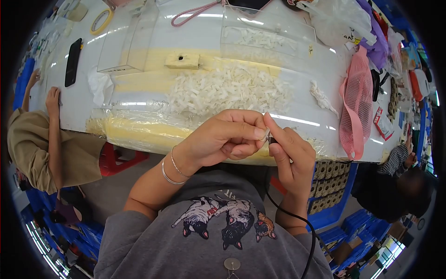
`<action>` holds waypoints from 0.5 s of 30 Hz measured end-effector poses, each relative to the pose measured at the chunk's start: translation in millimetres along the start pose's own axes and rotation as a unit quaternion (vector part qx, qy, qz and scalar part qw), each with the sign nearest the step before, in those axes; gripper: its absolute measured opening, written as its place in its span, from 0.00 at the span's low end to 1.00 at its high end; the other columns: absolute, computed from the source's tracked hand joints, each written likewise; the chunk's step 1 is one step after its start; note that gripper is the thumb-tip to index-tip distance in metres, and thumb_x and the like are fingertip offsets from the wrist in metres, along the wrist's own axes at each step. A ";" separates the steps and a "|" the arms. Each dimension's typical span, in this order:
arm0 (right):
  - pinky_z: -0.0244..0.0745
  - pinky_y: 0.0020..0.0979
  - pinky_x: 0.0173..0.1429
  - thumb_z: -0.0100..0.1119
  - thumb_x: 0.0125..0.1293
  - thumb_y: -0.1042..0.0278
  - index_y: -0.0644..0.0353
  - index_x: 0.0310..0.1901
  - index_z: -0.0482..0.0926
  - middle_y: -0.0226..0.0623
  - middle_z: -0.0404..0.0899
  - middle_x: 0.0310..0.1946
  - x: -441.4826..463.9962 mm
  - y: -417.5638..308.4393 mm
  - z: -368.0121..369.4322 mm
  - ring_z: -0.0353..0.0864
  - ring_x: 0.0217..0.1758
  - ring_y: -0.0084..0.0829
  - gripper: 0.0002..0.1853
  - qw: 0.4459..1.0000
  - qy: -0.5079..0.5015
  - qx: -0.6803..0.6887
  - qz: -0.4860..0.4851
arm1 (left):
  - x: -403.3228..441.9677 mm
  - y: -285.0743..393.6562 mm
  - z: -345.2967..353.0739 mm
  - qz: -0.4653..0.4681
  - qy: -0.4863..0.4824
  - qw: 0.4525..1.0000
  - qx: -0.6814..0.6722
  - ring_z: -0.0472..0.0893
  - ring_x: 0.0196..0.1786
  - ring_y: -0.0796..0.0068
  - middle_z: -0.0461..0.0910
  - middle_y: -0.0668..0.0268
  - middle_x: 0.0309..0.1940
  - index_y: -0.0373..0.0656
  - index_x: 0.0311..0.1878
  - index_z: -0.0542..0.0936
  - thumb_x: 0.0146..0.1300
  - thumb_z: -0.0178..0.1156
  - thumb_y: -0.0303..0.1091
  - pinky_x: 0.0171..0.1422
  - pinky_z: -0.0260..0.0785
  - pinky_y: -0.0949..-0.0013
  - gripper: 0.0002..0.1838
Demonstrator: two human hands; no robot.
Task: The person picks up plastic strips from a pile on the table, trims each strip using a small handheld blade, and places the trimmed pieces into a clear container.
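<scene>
Both hands meet at the table's near edge, just in front of my chest. My left hand (232, 135) is closed in a pinch, thumb against index finger, on a small pale piece (266, 136) that mostly hides behind the fingertips. Opposite it, my right hand (292, 156) pinches a small dark piece (272, 140) between thumb and forefinger, touching or nearly touching the pale one. What kind of parts they are, I cannot tell. Beyond my left hand lies a loose pile of short white strips (227, 90). A black cable (297, 216) passes below my right hand.
Behind the pile sit a yellow block (182, 61) with a hole and clear boxes (125, 42). A phone (73, 63), tape roll (101, 22) and tissue (100, 88) lie left; a pink mesh bag (355, 102) hangs right. A co-worker's hand (52, 100) rests far left.
</scene>
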State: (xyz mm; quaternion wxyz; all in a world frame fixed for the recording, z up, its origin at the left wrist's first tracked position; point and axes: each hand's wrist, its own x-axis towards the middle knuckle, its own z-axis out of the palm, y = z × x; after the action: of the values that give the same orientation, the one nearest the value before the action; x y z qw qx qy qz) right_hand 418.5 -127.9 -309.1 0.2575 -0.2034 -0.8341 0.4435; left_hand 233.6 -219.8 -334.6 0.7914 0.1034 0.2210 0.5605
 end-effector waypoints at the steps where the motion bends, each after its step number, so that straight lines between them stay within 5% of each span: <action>1: 0.65 0.29 0.28 0.65 0.65 0.79 0.61 0.65 0.80 0.36 0.68 0.23 0.1 0.2 -0.5 0.68 0.22 0.29 0.25 1.000 -0.002 -0.010 0.002 | -0.1 -0.3 0.3 0.001 0.003 1.000 0.001 0.65 0.22 0.86 0.73 0.72 0.25 0.36 0.38 0.78 0.73 0.59 0.31 0.24 0.52 0.79 0.08; 15: 0.66 0.28 0.29 0.65 0.65 0.80 0.62 0.65 0.80 0.37 0.70 0.24 0.0 1.5 4.3 0.69 0.23 0.29 0.26 1.000 0.001 -0.008 0.013 | 0.6 -3.9 -3.2 0.016 0.024 1.000 0.004 0.62 0.21 0.88 0.71 0.71 0.24 0.35 0.38 0.76 0.73 0.56 0.29 0.23 0.50 0.79 0.08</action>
State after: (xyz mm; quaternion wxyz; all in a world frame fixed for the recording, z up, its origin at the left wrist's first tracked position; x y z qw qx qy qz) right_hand 416.0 -129.9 -312.4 0.2513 -0.2166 -0.8346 0.4397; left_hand 235.6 -220.9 -339.1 0.7764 0.0972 0.2403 0.5745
